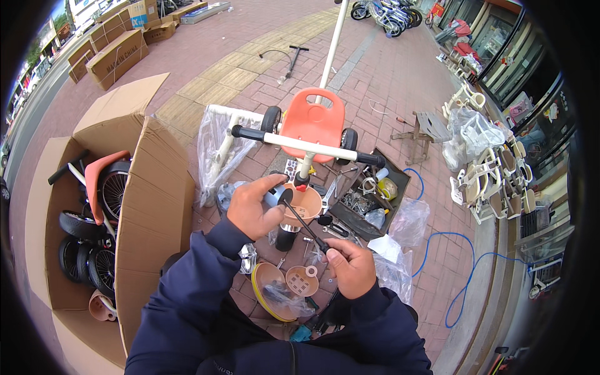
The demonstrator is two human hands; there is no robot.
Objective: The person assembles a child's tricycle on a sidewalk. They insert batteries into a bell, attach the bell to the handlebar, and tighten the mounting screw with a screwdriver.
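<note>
My left hand (253,209) is closed around a short light-blue cylinder (274,196) with a dark end, which points to the right. In my right hand (352,265) is a black tool with a thin shaft (302,220), slanting up to the left. Its tip meets or overlaps the cylinder's dark end; I cannot tell if it is inside. Just beyond my hands stands a child's tricycle with a red seat (314,128) and a white handlebar (306,147) with black grips. A peach plastic basket (306,203) sits below the handlebar, partly behind my left hand.
An open carton (156,206) with wheels stands at left. To the right are a metal toolbox (359,215), a blue hose (459,234) and a stack of white frames (494,172). A yellow-rimmed round piece (265,284) and a peach slotted part (301,281) lie near me.
</note>
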